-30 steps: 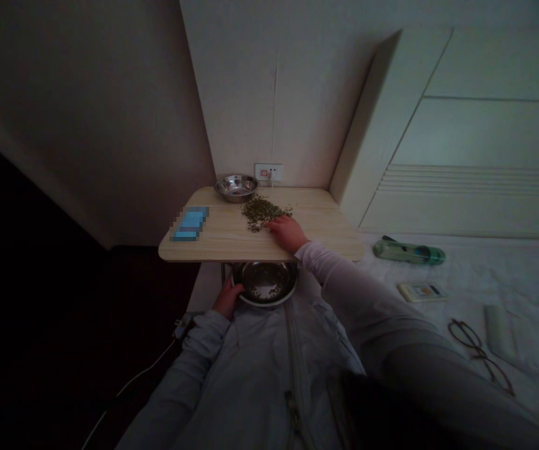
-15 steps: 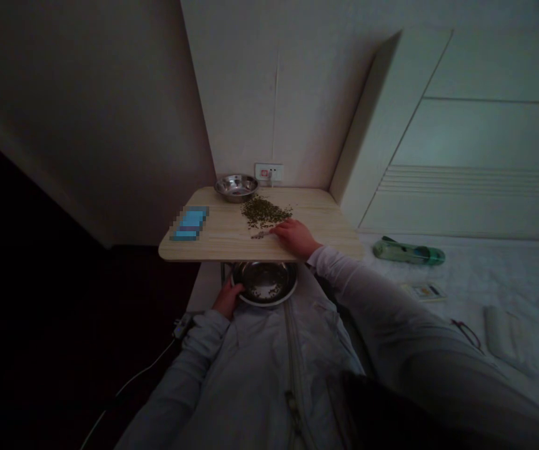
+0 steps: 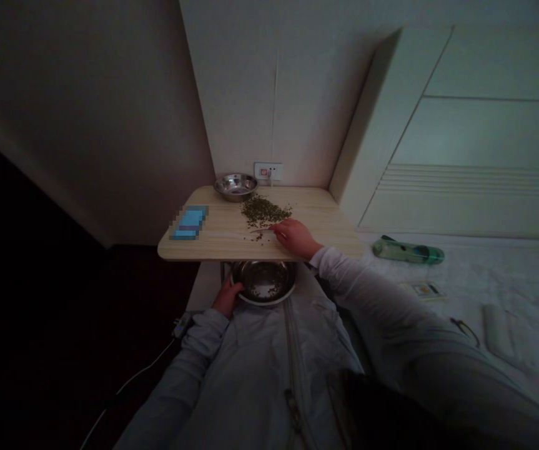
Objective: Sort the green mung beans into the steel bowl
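My right hand point(image 3: 296, 238) is over the small wooden table point(image 3: 222, 240), its fingers closed on a thin, pale, blade-like tool point(image 3: 260, 230) whose exact kind I cannot make out. Just below the tool lie a few loose green-brown grains point(image 3: 260, 237). A larger spread-out pile of such grains point(image 3: 265, 211) sits just behind it. Lower down, my left hand point(image 3: 227, 298) grips the left rim of a metal bowl point(image 3: 262, 272), held at my lap under the table's front edge. Some grains lie inside that bowl.
A second metal bowl point(image 3: 236, 187) stands at the table's back left. On its left side lies a blurred blue-screened device point(image 3: 189, 223). A wall socket point(image 3: 268, 171) sits behind. To the right, a green bottle point(image 3: 408, 251) lies on the white bed point(image 3: 466, 262). A white cable point(image 3: 133, 377) hangs at lower left.
The tool in my right hand has turned and now shows as a thin edge. A few grains lie more spread out beneath it. My left hand and its bowl have stayed in place.
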### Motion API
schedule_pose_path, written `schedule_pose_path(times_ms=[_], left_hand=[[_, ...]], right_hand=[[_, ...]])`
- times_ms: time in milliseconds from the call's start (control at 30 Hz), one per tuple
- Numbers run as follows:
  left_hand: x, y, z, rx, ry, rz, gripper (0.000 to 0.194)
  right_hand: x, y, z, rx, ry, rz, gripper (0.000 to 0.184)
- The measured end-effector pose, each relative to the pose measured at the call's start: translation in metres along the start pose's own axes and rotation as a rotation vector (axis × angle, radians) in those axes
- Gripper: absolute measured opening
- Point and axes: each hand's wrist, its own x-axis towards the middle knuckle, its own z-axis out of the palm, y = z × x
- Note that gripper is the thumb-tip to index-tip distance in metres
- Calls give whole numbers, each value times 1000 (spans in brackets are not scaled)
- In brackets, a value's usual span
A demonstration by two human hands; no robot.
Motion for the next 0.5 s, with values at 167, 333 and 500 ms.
schedule_pose_path(times_ms=[167, 333, 500], left_hand=[[1, -1, -1, 2, -29, 5, 54], [-3, 2, 1, 8, 7, -13, 51], [-7, 5, 5, 14, 15, -13, 55]], right_hand=[[7, -12, 1, -24, -25, 5, 33], [11, -20, 2, -47, -33, -30, 32], [5, -20, 1, -57, -71, -77, 31]])
